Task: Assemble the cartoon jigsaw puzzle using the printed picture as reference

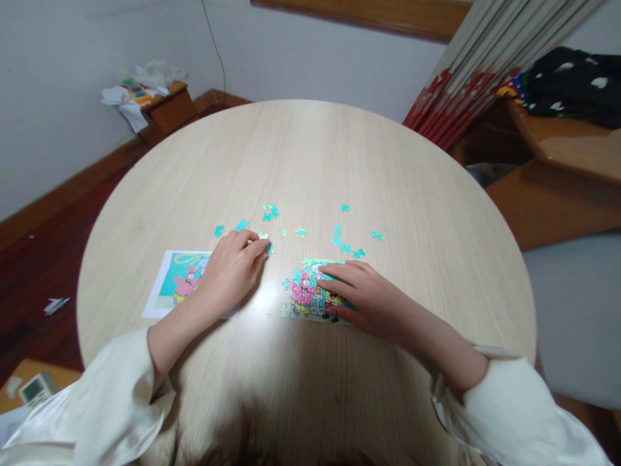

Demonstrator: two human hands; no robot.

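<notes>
A partly joined jigsaw with a pink starfish figure lies on the round table. My right hand rests over its right part, fingers spread, hiding some of the picture. To the left, my left hand has its fingertips drawn together at a small turquoise piece. Under my left wrist lies a printed sheet showing the same figures, partly covered. Several loose turquoise pieces lie beyond my hands, among them one small group and another piece.
A small wooden stand with papers and plastic is at the back left. A curtain hangs at the back right, near a wooden piece of furniture with dark cloth on it.
</notes>
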